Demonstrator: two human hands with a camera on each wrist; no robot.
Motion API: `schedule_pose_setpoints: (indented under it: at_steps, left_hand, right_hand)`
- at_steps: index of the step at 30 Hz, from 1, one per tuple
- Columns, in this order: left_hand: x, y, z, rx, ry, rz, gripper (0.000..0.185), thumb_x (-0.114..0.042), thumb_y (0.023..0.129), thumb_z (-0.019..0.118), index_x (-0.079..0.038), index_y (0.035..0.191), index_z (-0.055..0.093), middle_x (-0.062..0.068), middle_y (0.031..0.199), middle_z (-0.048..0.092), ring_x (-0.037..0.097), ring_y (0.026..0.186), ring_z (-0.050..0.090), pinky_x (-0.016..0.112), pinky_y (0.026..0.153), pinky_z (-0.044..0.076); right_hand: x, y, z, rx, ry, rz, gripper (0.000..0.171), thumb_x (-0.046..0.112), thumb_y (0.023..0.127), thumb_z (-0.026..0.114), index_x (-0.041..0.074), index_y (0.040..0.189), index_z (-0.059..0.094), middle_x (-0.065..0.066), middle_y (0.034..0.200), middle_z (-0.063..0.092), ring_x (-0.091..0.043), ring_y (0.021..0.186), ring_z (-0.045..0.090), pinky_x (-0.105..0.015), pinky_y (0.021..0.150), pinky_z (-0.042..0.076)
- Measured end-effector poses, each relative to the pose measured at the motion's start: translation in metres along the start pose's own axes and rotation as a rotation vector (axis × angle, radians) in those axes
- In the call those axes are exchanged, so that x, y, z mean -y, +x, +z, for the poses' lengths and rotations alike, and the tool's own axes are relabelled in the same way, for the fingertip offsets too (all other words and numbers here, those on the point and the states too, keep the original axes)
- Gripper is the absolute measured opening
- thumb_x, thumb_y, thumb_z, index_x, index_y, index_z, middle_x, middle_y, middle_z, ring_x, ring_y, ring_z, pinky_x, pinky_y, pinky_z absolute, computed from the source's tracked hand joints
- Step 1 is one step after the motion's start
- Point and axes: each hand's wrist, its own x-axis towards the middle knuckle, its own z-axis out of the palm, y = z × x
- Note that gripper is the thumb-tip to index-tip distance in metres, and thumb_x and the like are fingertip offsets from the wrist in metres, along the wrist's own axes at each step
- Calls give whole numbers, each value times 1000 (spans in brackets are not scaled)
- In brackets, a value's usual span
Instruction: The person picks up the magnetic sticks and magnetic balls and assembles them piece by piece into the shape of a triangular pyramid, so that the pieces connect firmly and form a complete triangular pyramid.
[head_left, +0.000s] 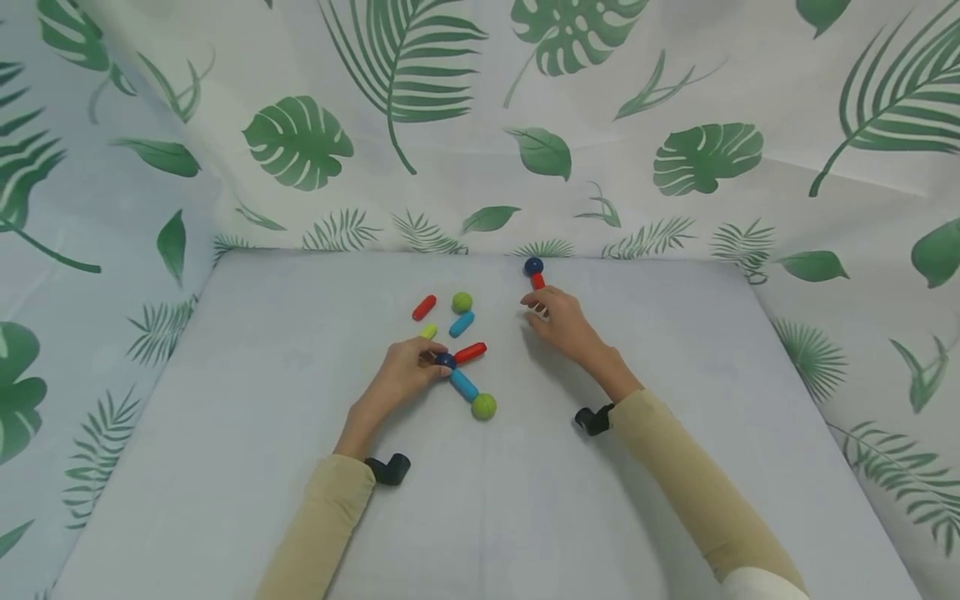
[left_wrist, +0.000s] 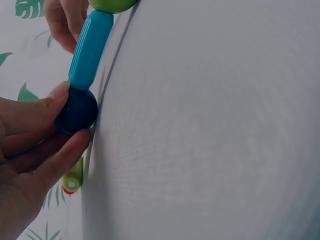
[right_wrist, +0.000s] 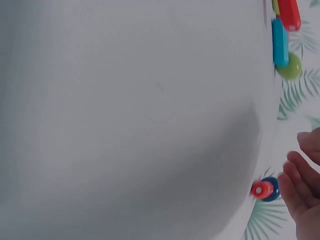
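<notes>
My left hand (head_left: 408,368) pinches a dark blue ball (left_wrist: 77,111) between thumb and fingers. From that ball extend a red rod (head_left: 471,352) and a light blue rod (head_left: 464,385), the latter ending in a green ball (head_left: 483,407). Farther back on the right, my right hand (head_left: 564,323) has its fingers parted and nothing between them. Just beyond its fingertips lies a second red rod (head_left: 537,282), joined to another dark blue ball (head_left: 533,266) near the table's back edge. In the right wrist view this red rod (right_wrist: 261,189) shows end-on beside the fingers.
Behind the left hand lie a loose red rod (head_left: 424,307), a green ball (head_left: 462,302), a light blue rod (head_left: 462,323) touching or close to it, and a partly hidden yellow-green rod (head_left: 428,332). A leaf-printed cloth (head_left: 465,183) rises behind the white table (head_left: 247,400).
</notes>
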Motion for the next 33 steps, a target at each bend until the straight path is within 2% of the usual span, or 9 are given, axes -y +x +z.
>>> schedule_pose_setpoints:
  at_steps: [5, 8, 12, 17, 22, 27, 33]
  left_hand:
    - [2, 1, 2, -11, -2, -11, 35, -11, 90, 80, -3, 123, 71, 12, 108, 71, 21, 95, 66, 35, 85, 59]
    - [1, 1, 2, -16, -2, -17, 35, -11, 89, 80, -5, 123, 71, 11, 109, 70, 22, 96, 65, 35, 87, 58]
    - [1, 1, 3, -7, 37, 19, 36, -11, 89, 81, -6, 124, 73, 11, 113, 69, 23, 98, 64, 36, 90, 58]
    - [3, 0, 4, 5, 88, 53, 37, -11, 88, 81, -7, 125, 74, 11, 114, 68, 23, 100, 63, 37, 93, 57]
    - [6, -2, 4, 20, 101, 72, 37, -11, 88, 81, -6, 124, 74, 11, 116, 67, 24, 102, 63, 39, 95, 56]
    - [6, 0, 2, 16, 97, 86, 36, -11, 89, 81, -6, 124, 74, 10, 118, 68, 23, 104, 64, 39, 96, 56]
    - [4, 1, 3, 4, 63, 94, 35, -10, 87, 82, -4, 121, 75, 9, 117, 69, 21, 100, 66, 38, 93, 57]
  right_hand:
    - [-7, 11, -2, -74, 14, -14, 21, -1, 94, 68, -7, 114, 69, -23, 106, 69, -35, 98, 66, -46, 88, 58]
    - [-9, 17, -1, -88, 29, -16, 21, -1, 93, 67, -8, 113, 69, -24, 105, 68, -36, 98, 66, -47, 87, 57]
    - [-12, 24, 2, -84, 34, 7, 21, -1, 93, 67, -7, 113, 69, -24, 106, 67, -36, 98, 64, -47, 88, 56]
    - [-11, 35, 12, -22, 58, 34, 23, 6, 96, 68, -3, 118, 68, -20, 112, 68, -33, 102, 64, -45, 90, 56]
    - [4, 44, 25, 35, 124, 36, 29, 13, 98, 70, -1, 123, 67, -17, 117, 69, -31, 107, 65, -43, 95, 57]
    - [22, 57, 33, 104, 164, 1, 34, 17, 98, 70, 1, 128, 66, -16, 124, 69, -30, 113, 66, -43, 99, 56]
    - [31, 68, 45, 219, 118, -74, 45, 20, 97, 73, 4, 137, 63, -15, 133, 66, -31, 118, 64, -42, 100, 55]
